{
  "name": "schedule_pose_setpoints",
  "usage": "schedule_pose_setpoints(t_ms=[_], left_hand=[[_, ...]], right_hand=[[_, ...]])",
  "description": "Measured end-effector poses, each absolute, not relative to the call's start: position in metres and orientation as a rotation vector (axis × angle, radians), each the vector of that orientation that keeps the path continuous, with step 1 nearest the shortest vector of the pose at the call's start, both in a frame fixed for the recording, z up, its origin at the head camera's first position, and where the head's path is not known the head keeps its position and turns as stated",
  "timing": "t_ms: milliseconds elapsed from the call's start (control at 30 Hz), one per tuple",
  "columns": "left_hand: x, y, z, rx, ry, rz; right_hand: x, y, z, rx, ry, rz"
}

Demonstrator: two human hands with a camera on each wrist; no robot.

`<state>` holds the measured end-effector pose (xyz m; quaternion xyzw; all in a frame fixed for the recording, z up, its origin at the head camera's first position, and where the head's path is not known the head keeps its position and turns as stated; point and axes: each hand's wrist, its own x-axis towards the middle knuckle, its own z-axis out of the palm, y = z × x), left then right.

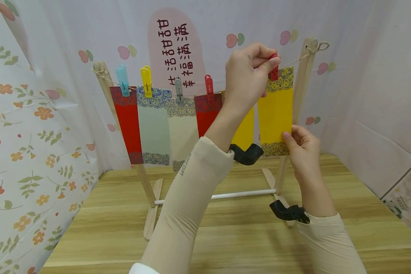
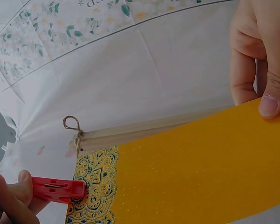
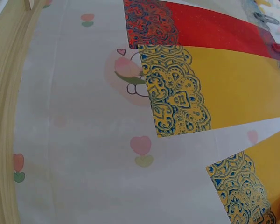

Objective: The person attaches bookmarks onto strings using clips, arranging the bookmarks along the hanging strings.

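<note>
My left hand (image 1: pixel 246 78) pinches the tail of a red clothespin (image 1: pixel 274 71), whose jaws are at the patterned top edge of a yellow card (image 1: pixel 275 110). In the left wrist view that clothespin (image 2: pixel 60 189) overlaps the blue-and-gold border. Lower down, my right hand (image 1: pixel 305 150) holds the card's right edge, thumb in front. Left of this card hangs another yellow card (image 1: pixel 245 129), its top hidden behind my left arm. Further left, red, pale green and cream cards hang under a blue clothespin (image 1: pixel 123 80), a yellow one (image 1: pixel 146 80), a grey one (image 1: pixel 179 89) and another red one (image 1: pixel 209 87).
Twine (image 1: pixel 299 58) runs between two wooden posts, ending in a loop at the right post (image 1: pixel 305 72). A white bar (image 1: pixel 243 194) joins the posts low down. The rack stands on a wood-grain table (image 1: pixel 226 236), with a printed curtain (image 1: pixel 68 49) behind.
</note>
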<state>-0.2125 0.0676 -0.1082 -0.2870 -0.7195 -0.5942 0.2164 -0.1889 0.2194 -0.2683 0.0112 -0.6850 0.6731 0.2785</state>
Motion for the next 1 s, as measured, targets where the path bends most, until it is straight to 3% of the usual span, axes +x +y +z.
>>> schedule_pose_setpoints(t_ms=[1000], left_hand=[[-0.2195,0.0670,-0.1122,-0.777,-2.096,-1.695]], right_hand=[[-0.1879,0.2156,-0.2713,0.030,-1.769,1.847]])
